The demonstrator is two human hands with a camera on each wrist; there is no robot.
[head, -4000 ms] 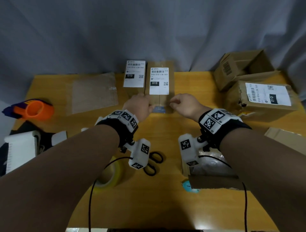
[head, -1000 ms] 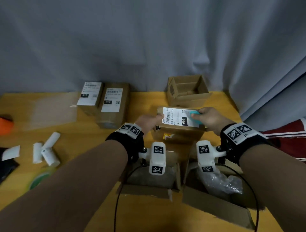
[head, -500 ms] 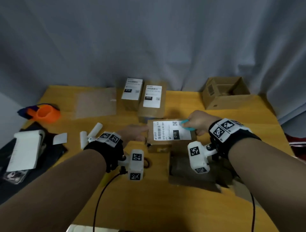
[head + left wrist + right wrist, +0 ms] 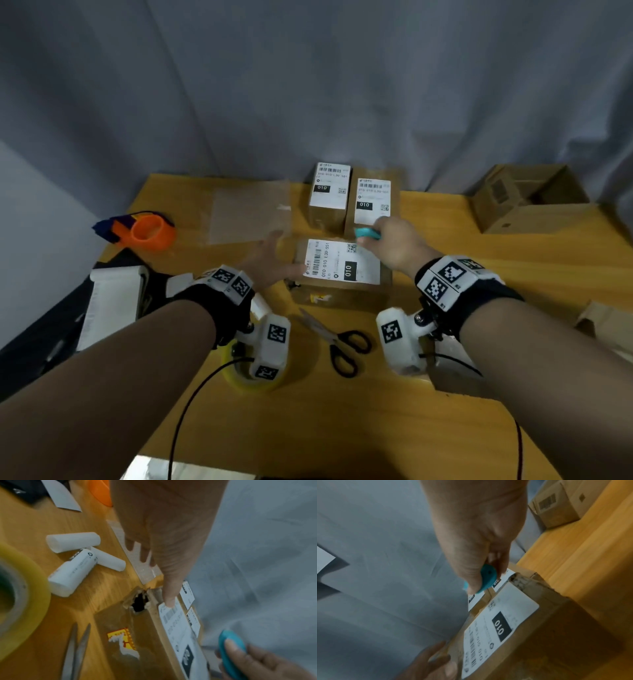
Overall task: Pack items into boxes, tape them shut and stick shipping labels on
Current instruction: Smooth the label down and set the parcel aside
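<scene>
Head view first: the left hand (image 4: 265,262) lies flat with straight fingers against the near-left edge of the labelled box (image 4: 342,274), its thumb touching the corner of the shipping label (image 4: 342,262). The right hand (image 4: 394,245) hovers at the box's far-right corner, fingers pinched round a small teal tool (image 4: 367,233); what the tool is, perhaps a scraper or cutter, I cannot make out. The box sits mid-bench (image 4: 479,260), just in front of two other labelled boxes (image 4: 371,202).

It looks light and fairly stiff, though the left wrist view shows a torn hole in one corner (image 4: 139,603), so that corner would likely crush under pressure. Holding it by the flat side walls seems safer, and pressing the label from its middle outward.

Scissors (image 4: 337,341) and a yellowish tape roll (image 4: 246,380) lie near the wrists, an orange tape dispenser (image 4: 147,231) far left, an open carton (image 4: 527,198) far right. Both hands are motion-blurred, the box's contents are hidden, and the tape seam cannot be seen.
</scene>
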